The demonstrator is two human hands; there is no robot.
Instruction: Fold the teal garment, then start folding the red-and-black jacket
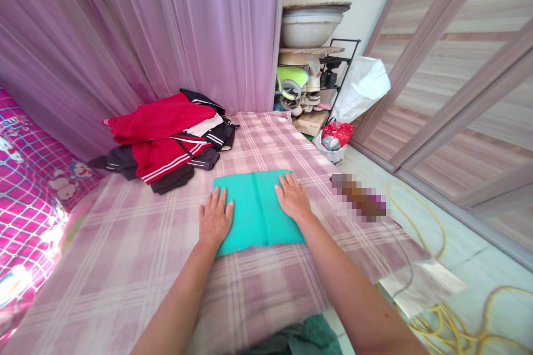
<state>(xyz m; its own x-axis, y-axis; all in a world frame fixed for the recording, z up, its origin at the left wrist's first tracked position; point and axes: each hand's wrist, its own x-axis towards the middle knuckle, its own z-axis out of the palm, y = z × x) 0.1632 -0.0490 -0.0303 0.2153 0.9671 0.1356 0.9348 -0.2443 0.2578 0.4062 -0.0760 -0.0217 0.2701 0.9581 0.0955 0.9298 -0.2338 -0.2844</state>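
Note:
A turquoise garment (245, 213), folded into a flat rectangle with a seam or zip line down its middle, lies on the plaid bed cover (125, 233). My left hand (215, 219) rests flat on its left edge, fingers spread. On its upper right part lies my right hand (293, 197), also flat with the fingers apart. Neither hand grips anything. Beyond the left hand sits a loose heap of red and dark clothes (166, 133) with white stripes.
Right of the garment is a blurred-out object (360, 198) near the bed's edge. A shoe rack (345, 66) and a red-and-white bag (333, 141) stand past the far corner. Yellow cable (449, 324) coils on the floor. Purple curtains (200, 28) hang behind the heap.

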